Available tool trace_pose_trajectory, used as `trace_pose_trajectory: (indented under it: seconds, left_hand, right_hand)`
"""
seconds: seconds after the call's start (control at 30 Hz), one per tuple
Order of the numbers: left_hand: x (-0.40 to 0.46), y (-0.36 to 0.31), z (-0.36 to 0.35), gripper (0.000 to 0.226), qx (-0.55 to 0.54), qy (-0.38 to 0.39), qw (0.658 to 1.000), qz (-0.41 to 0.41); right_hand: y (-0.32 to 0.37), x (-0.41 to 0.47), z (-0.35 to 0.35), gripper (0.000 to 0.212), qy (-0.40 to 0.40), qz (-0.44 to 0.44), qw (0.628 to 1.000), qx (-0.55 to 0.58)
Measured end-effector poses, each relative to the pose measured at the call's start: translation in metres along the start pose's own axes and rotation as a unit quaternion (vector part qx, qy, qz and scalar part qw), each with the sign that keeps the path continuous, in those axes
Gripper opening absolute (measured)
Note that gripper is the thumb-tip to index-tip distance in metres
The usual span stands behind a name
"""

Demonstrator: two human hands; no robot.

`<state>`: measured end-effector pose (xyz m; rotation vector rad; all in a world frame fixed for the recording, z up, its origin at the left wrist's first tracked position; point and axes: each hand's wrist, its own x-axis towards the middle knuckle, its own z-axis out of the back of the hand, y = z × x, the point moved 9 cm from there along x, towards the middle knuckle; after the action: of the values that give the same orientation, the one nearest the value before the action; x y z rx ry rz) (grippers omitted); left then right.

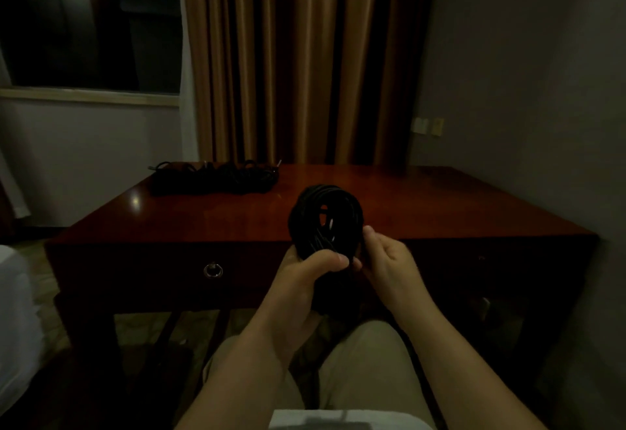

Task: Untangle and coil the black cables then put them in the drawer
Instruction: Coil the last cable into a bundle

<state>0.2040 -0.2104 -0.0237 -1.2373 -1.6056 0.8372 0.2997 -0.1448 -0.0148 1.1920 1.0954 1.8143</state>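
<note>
Lying on desk (423, 199): tangled cables (216, 177), left.

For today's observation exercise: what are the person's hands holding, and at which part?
Both hands grip a coiled black cable at its lower end: left hand wrapped around it, right hand pinching beside it.

- Looks like a hotel room or bedroom, dimly lit.
- Long golden-brown curtains (305, 56) hanging to the floor behind a glossy reddish wooden desk (423, 199).
- Dark window (84, 22) at the left, with a pale sill and 1 reflected lamp.
- Desk drawer (169, 270) with a metal ring pull (213, 271).
- Wall switch plates (427, 125) on the plain grey wall.
- White bedding (13, 328) at the left edge.
</note>
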Motion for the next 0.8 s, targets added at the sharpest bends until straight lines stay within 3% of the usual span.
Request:
trace_pose_trajectory:
  seconds: [0.2, 0.27, 0.37, 0.47, 0.53, 0.67, 0.8]
  left_hand:
    - [0.003, -0.006, 0.01, 0.042, -0.095, -0.023, 0.995, -0.033]
    - [0.005, -0.011, 0.016, 0.037, -0.17, -0.067, 0.982, -0.041]
    - [0.009, -0.024, 0.042, 0.02, -0.232, -0.199, 0.949, -0.076]
    - [0.001, -0.047, 0.073, 0.016, -0.078, -0.331, 0.926, -0.163]
    - [-0.006, -0.061, 0.076, 0.03, 0.096, -0.355, 0.905, -0.211]
    - [0.0, -0.055, 0.065, 0.029, 0.416, -0.283, 0.844, -0.187]
    - [0.008, -0.039, 0.053, 0.024, 0.512, -0.198, 0.827, -0.121]
  right_hand:
    - [-0.014, -0.009, -0.035, 0.052, 0.04, -0.025, 0.996, -0.071]
    - [-0.026, -0.013, -0.044, 0.058, 0.061, -0.039, 0.992, -0.101]
    - [-0.042, -0.027, -0.06, 0.05, 0.119, -0.063, 0.979, -0.151]
    - [-0.035, -0.038, -0.081, 0.04, 0.208, -0.038, 0.952, -0.221]
    - [-0.016, -0.041, -0.089, 0.031, 0.244, 0.017, 0.923, -0.297]
    - [0.022, -0.036, -0.074, 0.016, 0.269, 0.054, 0.904, -0.328]
    - [0.042, -0.024, -0.048, 0.01, 0.258, 0.071, 0.904, -0.334]
